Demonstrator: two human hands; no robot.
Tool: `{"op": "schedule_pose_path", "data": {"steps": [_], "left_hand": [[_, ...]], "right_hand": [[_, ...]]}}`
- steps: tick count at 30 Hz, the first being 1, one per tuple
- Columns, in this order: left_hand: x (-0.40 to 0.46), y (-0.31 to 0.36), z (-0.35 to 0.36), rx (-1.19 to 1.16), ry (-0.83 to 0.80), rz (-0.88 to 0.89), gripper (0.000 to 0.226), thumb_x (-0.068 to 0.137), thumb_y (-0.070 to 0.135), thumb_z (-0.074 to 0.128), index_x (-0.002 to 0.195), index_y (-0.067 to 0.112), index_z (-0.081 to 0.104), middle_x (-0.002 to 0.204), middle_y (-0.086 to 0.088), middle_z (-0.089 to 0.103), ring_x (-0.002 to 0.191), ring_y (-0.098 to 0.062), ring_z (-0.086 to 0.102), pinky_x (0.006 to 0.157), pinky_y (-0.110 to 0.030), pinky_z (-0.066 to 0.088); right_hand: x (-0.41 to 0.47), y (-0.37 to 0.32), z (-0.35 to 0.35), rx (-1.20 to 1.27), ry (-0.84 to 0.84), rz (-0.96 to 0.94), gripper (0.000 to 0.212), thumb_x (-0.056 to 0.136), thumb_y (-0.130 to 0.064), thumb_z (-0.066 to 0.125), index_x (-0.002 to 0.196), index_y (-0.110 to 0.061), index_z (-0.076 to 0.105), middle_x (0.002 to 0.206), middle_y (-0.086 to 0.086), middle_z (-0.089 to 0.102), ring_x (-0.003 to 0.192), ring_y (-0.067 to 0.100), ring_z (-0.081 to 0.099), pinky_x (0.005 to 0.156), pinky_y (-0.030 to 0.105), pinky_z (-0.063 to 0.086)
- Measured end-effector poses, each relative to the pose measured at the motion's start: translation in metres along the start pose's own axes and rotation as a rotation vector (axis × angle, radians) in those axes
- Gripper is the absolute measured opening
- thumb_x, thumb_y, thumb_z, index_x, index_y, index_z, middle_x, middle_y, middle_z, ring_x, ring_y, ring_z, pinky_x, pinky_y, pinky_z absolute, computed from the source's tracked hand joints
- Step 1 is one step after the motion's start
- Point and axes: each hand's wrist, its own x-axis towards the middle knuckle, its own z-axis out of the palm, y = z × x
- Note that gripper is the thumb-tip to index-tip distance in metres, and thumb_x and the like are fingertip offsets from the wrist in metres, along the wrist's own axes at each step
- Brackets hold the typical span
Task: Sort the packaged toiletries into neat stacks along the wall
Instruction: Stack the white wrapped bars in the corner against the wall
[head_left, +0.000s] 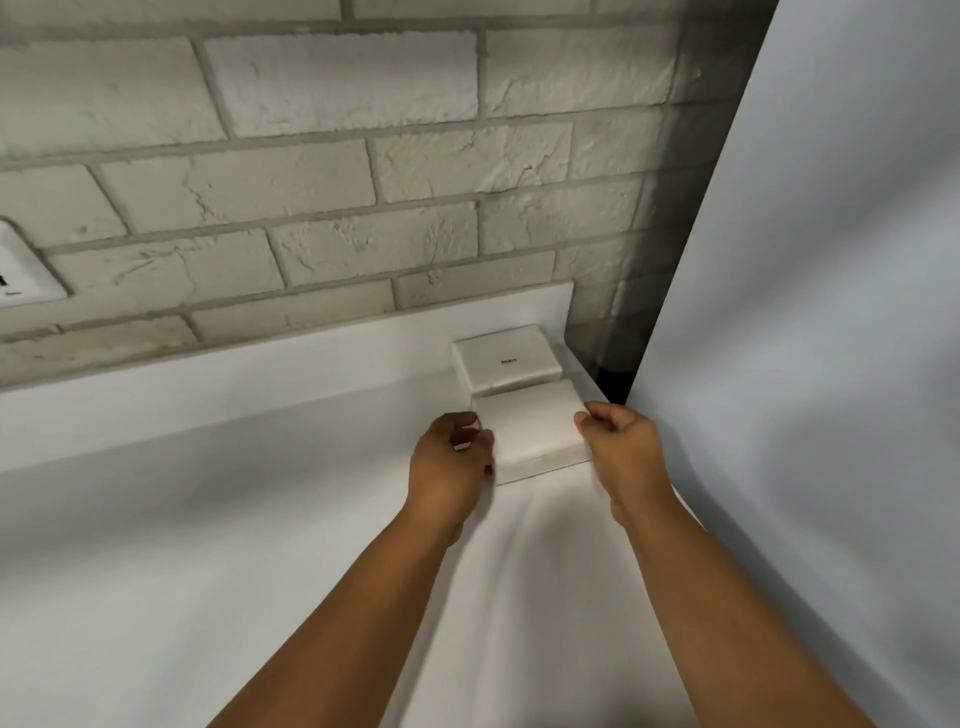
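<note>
Two stacks of white packaged toiletries stand at the far right corner of the white counter. The rear stack (506, 361) sits against the counter's raised back edge and carries small dark print on top. The front stack (532, 431) lies just before it, touching it. My left hand (449, 470) has its curled fingertips on the front stack's left side. My right hand (626, 452) grips the stack's right edge between thumb and fingers.
A white brick wall (332, 166) rises behind the counter (208, 519). A white wall plate (23, 273) is fixed at the left edge. A large pale panel (831, 312) stands close on the right, with a dark gap (615, 384) beside the counter's corner.
</note>
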Motion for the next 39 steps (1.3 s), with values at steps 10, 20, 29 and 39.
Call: {"op": "schedule_pose_path", "data": {"steps": [10,20,29,39], "left_hand": [[0.015,-0.002,0.004,-0.006,0.011,-0.019,0.018,0.09,0.017,0.061,0.107,0.024,0.058,0.096,-0.001,0.068,0.079,-0.025,0.069,0.084,-0.045,0.057],[0.006,0.007,-0.002,0.111,-0.002,-0.009,0.033,0.093,0.029,0.057,0.124,0.017,0.054,0.099,0.004,0.065,0.073,-0.013,0.062,0.069,-0.024,0.049],[-0.041,0.034,-0.061,0.148,0.102,0.031,0.035,0.092,0.04,0.055,0.12,0.018,0.055,0.112,0.002,0.06,0.091,-0.02,0.061,0.079,-0.03,0.051],[-0.108,0.046,-0.175,0.056,0.321,0.087,0.021,0.092,0.037,0.055,0.103,0.019,0.059,0.09,0.007,0.058,0.087,-0.017,0.057,0.088,-0.035,0.051]], "right_hand": [[0.011,0.004,0.007,-0.057,0.016,-0.061,0.027,0.093,-0.022,0.06,0.117,-0.011,0.065,0.1,-0.001,0.062,0.095,0.017,0.056,0.084,0.026,0.043],[0.002,-0.004,0.005,-0.092,0.018,-0.065,0.038,0.094,-0.028,0.057,0.128,-0.011,0.056,0.125,0.007,0.061,0.111,0.025,0.056,0.089,0.027,0.04],[-0.055,-0.043,0.015,-0.153,0.023,-0.341,0.038,0.09,-0.033,0.06,0.126,-0.019,0.057,0.125,0.001,0.059,0.113,0.021,0.056,0.095,0.036,0.048],[-0.166,-0.061,0.094,-0.001,-0.325,-0.341,0.037,0.09,-0.032,0.062,0.125,-0.022,0.056,0.121,-0.005,0.058,0.108,0.011,0.055,0.087,0.023,0.04]]}}
